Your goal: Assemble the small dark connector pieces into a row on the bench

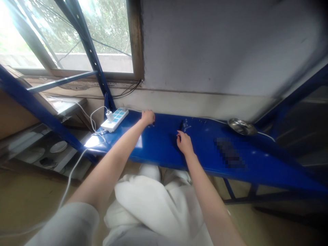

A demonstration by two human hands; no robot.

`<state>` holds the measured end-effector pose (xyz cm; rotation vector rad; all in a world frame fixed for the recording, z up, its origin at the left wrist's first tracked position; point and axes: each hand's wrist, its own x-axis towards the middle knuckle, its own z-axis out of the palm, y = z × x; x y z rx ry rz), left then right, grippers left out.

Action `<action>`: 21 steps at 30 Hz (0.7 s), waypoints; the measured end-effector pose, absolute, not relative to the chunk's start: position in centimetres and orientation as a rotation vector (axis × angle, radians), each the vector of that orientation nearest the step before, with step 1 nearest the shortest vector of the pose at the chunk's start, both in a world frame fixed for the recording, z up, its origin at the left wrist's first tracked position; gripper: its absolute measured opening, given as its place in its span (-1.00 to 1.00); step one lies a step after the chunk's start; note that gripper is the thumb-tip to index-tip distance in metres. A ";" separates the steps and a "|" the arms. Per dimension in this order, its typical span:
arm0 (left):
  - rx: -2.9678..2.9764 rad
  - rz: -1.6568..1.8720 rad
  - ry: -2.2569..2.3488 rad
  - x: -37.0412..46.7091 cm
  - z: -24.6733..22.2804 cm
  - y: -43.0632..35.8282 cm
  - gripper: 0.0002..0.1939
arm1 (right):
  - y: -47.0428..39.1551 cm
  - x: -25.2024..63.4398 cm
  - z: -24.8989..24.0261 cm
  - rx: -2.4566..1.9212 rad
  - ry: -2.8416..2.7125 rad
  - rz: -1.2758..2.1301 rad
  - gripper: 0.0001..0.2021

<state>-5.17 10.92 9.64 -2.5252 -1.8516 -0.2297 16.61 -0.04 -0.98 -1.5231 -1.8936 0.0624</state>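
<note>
the left hand (148, 118) is curling downward over the blue tabletop (161, 147), and i am not managing to tell whether its fingertips are pinching anything; a few tiny bits (153, 125) are lying just beside it, toward five o'clock. the right hand (185, 141) is bending its thumb and fingers loosely, and whether anything is sitting between them is not showing either. the small see-through pieces (186, 125) are lying in a loose cluster on the tabletop at twelve o'clock from the right hand, near its fingertips. they are probably weighing very little, being stiff rather than soft, and sliding easily on the smooth paint (their material is looking too small to make out, so fragility is remaining a guess). the tips of thumb and forefinger are likely giving the best hold, closing across the middle of one piece. a shiny metal dish (242, 126) is standing just short of three o'clock from the right hand, probably being light, rigid and slippery, its rim offering the surest grip.
</note>
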 end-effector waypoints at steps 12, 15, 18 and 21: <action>-2.502 -0.175 -1.881 -5.7 8.9 11.0 -0.82 | -0.2 16.5 -0.7 -1.550 -1.884 0.085 -0.63; -2.506 -0.154 -1.878 -5.7 9.1 10.9 -0.83 | -0.3 16.5 -0.6 -1.557 -1.881 0.083 -0.63; -2.518 -0.147 -1.878 -5.7 9.1 10.9 -0.84 | -0.4 16.5 -0.5 -1.559 -1.876 0.083 -0.63; -2.527 -0.148 -1.877 -5.7 9.1 11.0 -0.84 | -0.4 16.5 -0.5 -1.547 -1.874 0.076 -0.63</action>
